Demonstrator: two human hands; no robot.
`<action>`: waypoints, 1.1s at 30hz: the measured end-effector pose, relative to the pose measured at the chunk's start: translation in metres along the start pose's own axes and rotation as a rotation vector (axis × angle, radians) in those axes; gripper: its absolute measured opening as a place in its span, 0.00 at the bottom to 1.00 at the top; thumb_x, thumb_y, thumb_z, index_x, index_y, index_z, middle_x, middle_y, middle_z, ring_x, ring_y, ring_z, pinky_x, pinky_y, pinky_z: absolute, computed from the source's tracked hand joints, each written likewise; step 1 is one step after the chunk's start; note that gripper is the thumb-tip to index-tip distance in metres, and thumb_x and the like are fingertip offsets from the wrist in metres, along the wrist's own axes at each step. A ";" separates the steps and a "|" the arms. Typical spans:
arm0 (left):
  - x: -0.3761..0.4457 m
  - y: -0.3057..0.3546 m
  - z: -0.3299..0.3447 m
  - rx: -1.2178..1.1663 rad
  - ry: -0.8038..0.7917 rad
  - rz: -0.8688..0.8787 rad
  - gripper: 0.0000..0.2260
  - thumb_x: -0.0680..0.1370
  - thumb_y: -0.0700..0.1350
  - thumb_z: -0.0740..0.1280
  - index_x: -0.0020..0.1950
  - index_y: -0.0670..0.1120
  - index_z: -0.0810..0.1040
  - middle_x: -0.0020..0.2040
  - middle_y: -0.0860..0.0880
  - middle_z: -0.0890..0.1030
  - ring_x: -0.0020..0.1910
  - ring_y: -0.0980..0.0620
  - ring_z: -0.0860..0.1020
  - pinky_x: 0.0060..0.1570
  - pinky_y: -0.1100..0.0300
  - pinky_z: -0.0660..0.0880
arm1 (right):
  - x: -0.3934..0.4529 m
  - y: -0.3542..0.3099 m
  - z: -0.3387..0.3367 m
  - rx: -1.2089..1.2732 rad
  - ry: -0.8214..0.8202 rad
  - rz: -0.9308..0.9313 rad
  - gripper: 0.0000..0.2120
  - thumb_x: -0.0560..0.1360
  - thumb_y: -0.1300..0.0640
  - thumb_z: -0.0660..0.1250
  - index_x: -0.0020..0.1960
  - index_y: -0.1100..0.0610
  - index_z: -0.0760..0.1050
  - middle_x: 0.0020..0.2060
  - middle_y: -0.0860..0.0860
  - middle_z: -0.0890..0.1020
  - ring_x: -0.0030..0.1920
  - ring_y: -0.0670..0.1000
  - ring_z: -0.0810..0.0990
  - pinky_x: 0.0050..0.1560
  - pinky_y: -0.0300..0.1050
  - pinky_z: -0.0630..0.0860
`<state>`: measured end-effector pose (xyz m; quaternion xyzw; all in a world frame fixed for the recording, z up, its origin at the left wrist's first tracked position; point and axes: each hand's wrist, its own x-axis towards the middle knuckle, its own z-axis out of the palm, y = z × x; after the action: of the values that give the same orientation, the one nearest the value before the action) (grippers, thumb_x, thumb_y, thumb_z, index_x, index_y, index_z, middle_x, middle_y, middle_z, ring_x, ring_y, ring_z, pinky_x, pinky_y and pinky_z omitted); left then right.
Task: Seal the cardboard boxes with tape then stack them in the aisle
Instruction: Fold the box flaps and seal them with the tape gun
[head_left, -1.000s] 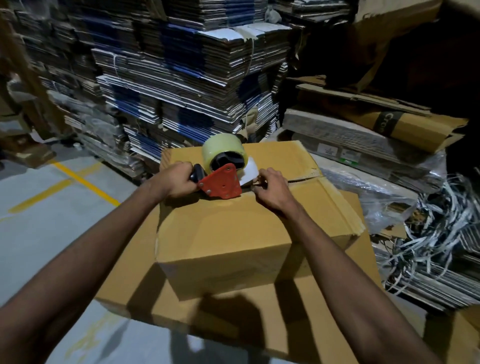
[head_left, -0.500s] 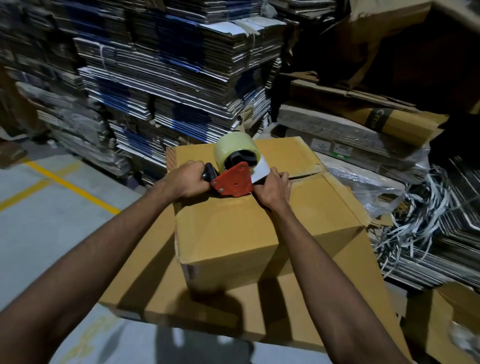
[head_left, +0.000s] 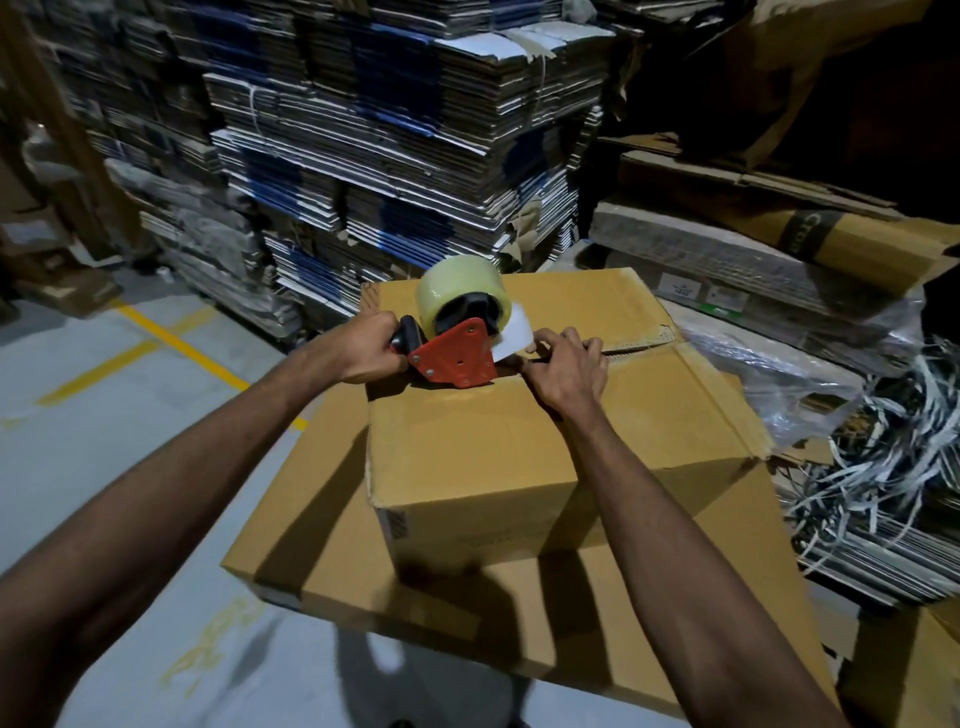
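Note:
A brown cardboard box (head_left: 519, 447) sits on top of a larger flat cardboard box (head_left: 322, 561). Its top flaps meet at a seam (head_left: 634, 345) that runs to the right. A red tape dispenser (head_left: 454, 353) with a pale yellow tape roll (head_left: 452, 296) stands on the seam at the box's left edge. My left hand (head_left: 363, 351) grips the dispenser's black handle. My right hand (head_left: 566, 371) presses the box top just right of the dispenser, fingertips at the loose tape end (head_left: 511, 335).
Tall stacks of flattened cartons (head_left: 389, 135) stand behind the box. Wrapped board bundles (head_left: 753, 270) and a tangle of white strapping (head_left: 883, 467) lie to the right. Grey floor with yellow lines (head_left: 171, 343) opens to the left. Another carton (head_left: 904, 670) sits at the lower right.
The camera has shifted, so the box appears further right in view. Both hands and the dispenser stay at the same spot on the box seam.

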<state>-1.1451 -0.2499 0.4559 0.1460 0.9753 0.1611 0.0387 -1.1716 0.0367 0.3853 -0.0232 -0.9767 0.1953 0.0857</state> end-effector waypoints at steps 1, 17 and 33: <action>-0.005 -0.004 -0.002 0.016 0.010 0.002 0.18 0.76 0.43 0.70 0.31 0.45 0.65 0.27 0.48 0.66 0.28 0.49 0.65 0.28 0.56 0.59 | 0.001 0.001 0.001 0.001 0.001 -0.003 0.19 0.74 0.30 0.67 0.59 0.40 0.79 0.59 0.47 0.78 0.61 0.58 0.69 0.58 0.52 0.66; -0.059 -0.067 -0.033 0.057 0.074 -0.062 0.18 0.74 0.43 0.72 0.32 0.47 0.64 0.29 0.47 0.67 0.29 0.47 0.63 0.31 0.53 0.60 | -0.003 -0.009 0.004 -0.002 0.029 -0.104 0.17 0.77 0.34 0.66 0.58 0.45 0.77 0.59 0.50 0.76 0.60 0.58 0.69 0.59 0.53 0.66; -0.054 -0.073 -0.029 0.022 0.072 -0.031 0.16 0.67 0.55 0.64 0.34 0.43 0.66 0.32 0.37 0.72 0.30 0.46 0.63 0.32 0.51 0.63 | -0.008 -0.054 0.021 0.367 -0.057 -0.266 0.03 0.77 0.61 0.69 0.50 0.55 0.80 0.47 0.52 0.75 0.48 0.54 0.76 0.49 0.46 0.71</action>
<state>-1.1168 -0.3413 0.4610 0.1254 0.9800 0.1546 0.0042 -1.1677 -0.0222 0.3854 0.1275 -0.9212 0.3574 0.0860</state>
